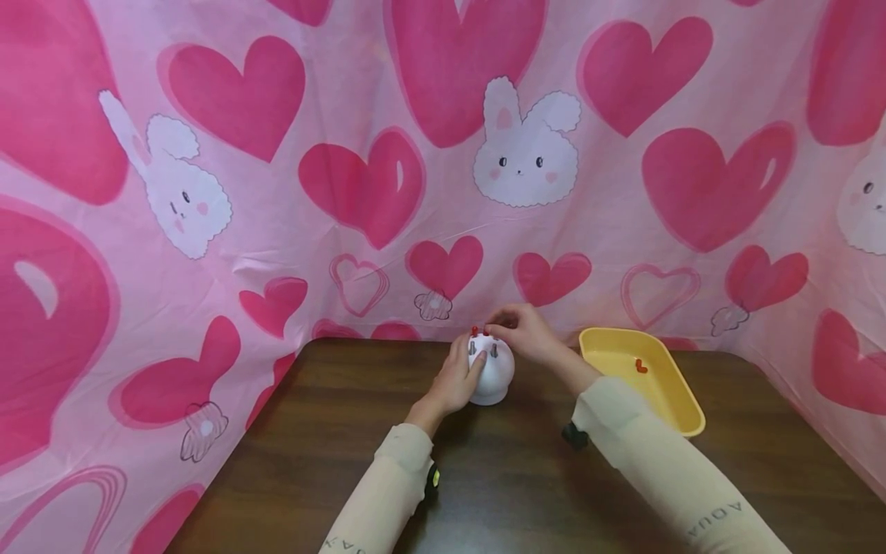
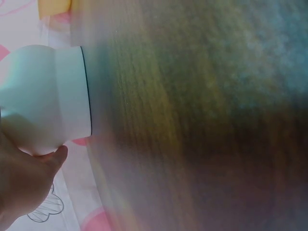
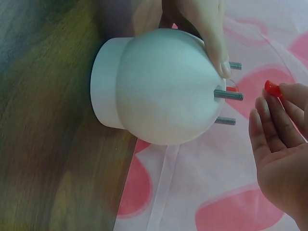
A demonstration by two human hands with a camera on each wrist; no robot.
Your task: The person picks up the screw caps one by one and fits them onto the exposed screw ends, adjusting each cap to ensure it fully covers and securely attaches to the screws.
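Gripping the white ball (image 1: 497,378), far on the tabletop (image 1: 332,431), was the left hand (image 1: 452,378); the right hand (image 1: 531,335) pinched a red cap (image 3: 273,88). Another cap (image 1: 474,331) seemed fitted, three studs (image 3: 228,95) looked bare; spare caps (image 1: 642,370) lay in the right-side tray (image 1: 605,350).

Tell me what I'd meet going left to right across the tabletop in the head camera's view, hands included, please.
Left hand → white rounded object with metal studs → right hand → yellow tray.
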